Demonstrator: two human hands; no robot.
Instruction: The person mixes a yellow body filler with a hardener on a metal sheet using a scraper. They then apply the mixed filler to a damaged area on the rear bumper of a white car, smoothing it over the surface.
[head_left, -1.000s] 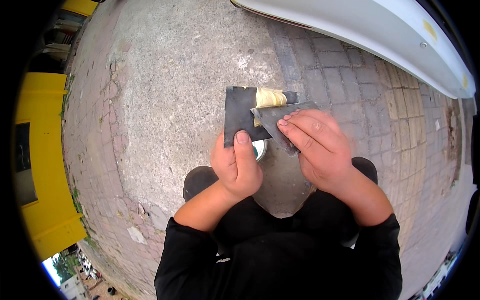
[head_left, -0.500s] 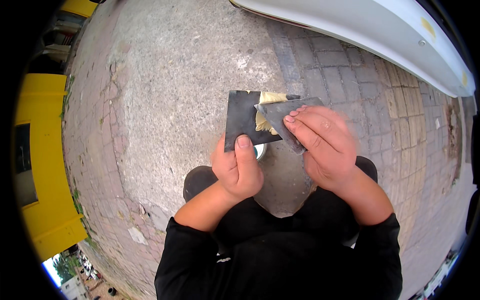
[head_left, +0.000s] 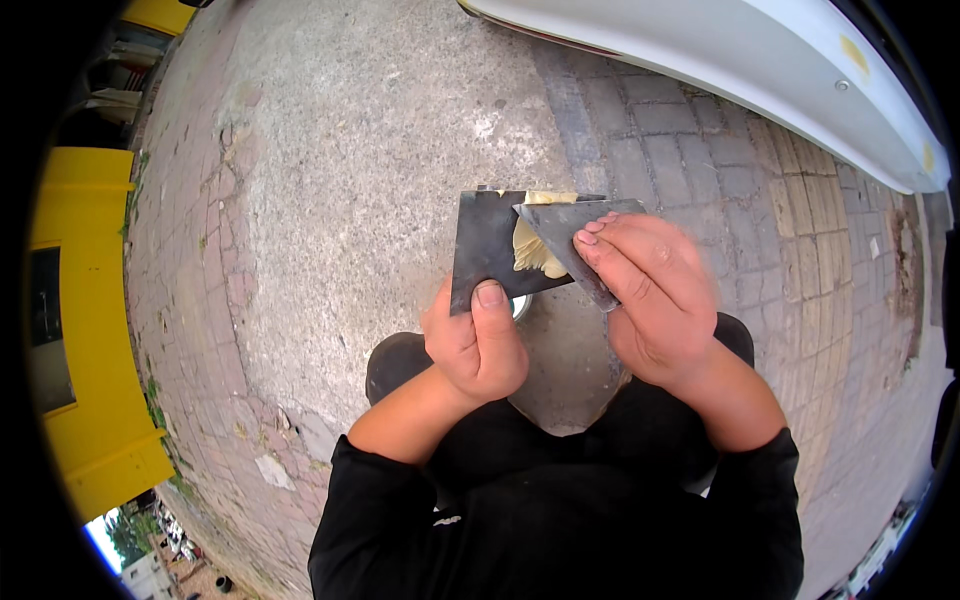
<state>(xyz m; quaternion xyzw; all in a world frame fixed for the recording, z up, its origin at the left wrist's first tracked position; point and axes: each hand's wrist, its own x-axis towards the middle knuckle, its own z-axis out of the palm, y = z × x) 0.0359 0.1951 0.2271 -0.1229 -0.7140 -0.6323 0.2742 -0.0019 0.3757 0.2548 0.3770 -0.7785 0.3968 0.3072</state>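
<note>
The left hand (head_left: 478,345) is pinching the lower edge of a flat dark metal scraper plate (head_left: 487,248), thumb on top; the right hand (head_left: 655,300) is gripping a second grey metal blade (head_left: 572,228), laid across a pale yellow dab of putty (head_left: 533,250) on the plate; the putty is sitting near the plate's upper edge, so a hard wipe could be pushing it off onto the concrete paving (head_left: 370,150); a bare finger could be slipping onto a thin edge; a small round metal tin (head_left: 521,306) is peeking out below the plate, its contents hidden.

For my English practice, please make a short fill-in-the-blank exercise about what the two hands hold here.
1. The left hand grips a dark metal ___.
2. The right hand presses a smaller blade against it.
3. The putty between the blades is pale ___.
4. The ground is ___.

Missing: plate; yellow; paved
</note>
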